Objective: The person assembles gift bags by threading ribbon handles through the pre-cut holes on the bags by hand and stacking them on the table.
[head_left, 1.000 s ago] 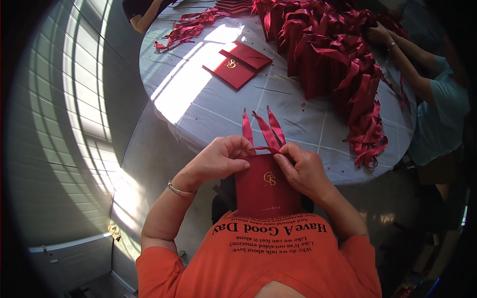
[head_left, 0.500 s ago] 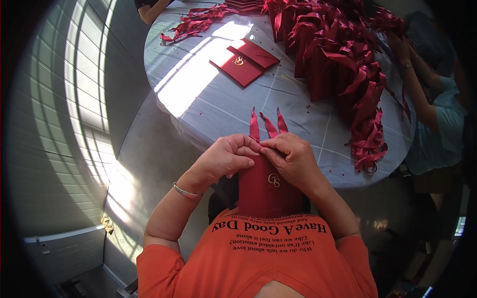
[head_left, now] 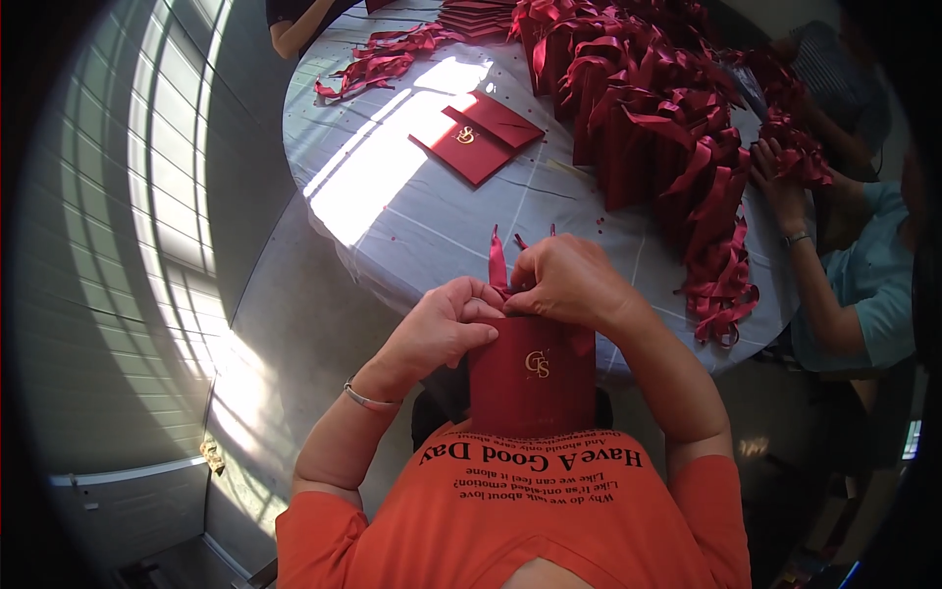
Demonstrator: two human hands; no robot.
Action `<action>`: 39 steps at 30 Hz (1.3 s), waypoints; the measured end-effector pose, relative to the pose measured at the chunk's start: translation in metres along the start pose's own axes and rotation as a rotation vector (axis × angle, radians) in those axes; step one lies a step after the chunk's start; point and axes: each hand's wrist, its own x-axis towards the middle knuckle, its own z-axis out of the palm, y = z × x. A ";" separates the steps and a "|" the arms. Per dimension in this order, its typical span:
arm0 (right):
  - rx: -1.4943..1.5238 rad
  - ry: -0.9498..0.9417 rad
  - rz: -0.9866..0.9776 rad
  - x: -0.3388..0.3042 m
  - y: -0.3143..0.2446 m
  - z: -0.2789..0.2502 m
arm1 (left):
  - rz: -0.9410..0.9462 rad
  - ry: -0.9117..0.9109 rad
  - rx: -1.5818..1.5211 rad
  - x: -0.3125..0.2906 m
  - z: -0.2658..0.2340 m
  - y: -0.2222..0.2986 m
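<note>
A dark red paper gift bag [head_left: 531, 378] with a gold emblem stands upright against my front, its top edge towards the table. At its upper left corner my left hand [head_left: 451, 322] is closed, thumb on the front and curled fingers at the edge. My right hand [head_left: 571, 283] arches over the top edge, its thumb and forefinger pinched on a red ribbon close to the left fingertips. One ribbon end [head_left: 497, 257] sticks up between the hands; two more tips show behind the right hand. The exact spot where the fingers meet is partly hidden.
A round table [head_left: 392, 231] with a pale cover stands ahead. On it lie a flat red bag [head_left: 476, 137], loose ribbons [head_left: 383, 61] and a long row of ribboned red bags [head_left: 648, 128]. A co-worker's hand [head_left: 780, 187] reaches in at the right; another person's arm [head_left: 299, 29] shows far left.
My right hand has risen and turned over the bag's top edge, covering more of the ribbons. The co-worker's hand at the right has come nearer along the row of bags.
</note>
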 end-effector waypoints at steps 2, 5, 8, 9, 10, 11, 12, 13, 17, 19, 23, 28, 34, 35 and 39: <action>-0.096 -0.017 -0.031 0.002 0.000 0.003 | -0.001 0.037 -0.020 -0.002 0.004 0.004; -0.196 0.062 -0.119 0.004 0.012 0.018 | -0.010 0.010 -0.033 -0.003 0.000 0.004; 0.161 0.291 -0.190 -0.007 0.024 0.024 | -0.016 0.033 -0.034 -0.003 0.001 0.003; 0.376 0.301 -0.163 -0.015 0.025 0.025 | -0.016 0.034 -0.042 -0.002 0.000 0.005; 0.590 0.309 -0.135 -0.021 0.026 0.027 | -0.017 0.025 -0.042 -0.003 0.001 0.008; 0.589 0.305 -0.132 -0.027 0.026 0.031 | -0.021 0.014 -0.039 -0.003 0.001 0.009; 0.438 0.347 -0.246 -0.032 0.026 0.036 | -0.022 0.014 -0.043 -0.002 0.001 0.008; 0.286 0.387 -0.360 -0.035 0.027 0.039 | -0.026 -0.004 -0.054 -0.001 0.000 0.006; 0.198 0.498 -0.522 -0.037 0.030 0.052 | -0.018 -0.034 -0.074 0.002 0.000 0.002; 0.438 0.417 -0.418 -0.038 0.032 0.057 | -0.019 -0.073 -0.135 0.003 -0.004 -0.002; 0.632 0.348 -0.322 -0.042 0.033 0.057 | 0.000 -0.210 -0.345 0.008 -0.009 -0.017; 0.687 0.298 -0.310 -0.043 0.030 0.052 | 0.030 -0.283 -0.381 0.007 -0.008 -0.015; 0.522 0.373 -0.386 -0.041 0.034 0.056 | 0.021 -0.188 -0.147 0.000 -0.001 0.002; 0.521 0.372 -0.388 -0.040 0.034 0.056 | -0.007 -0.112 -0.002 -0.002 0.000 0.006; 0.264 0.644 -0.618 -0.044 0.027 0.053 | 0.071 -0.042 0.020 0.003 0.004 -0.008</action>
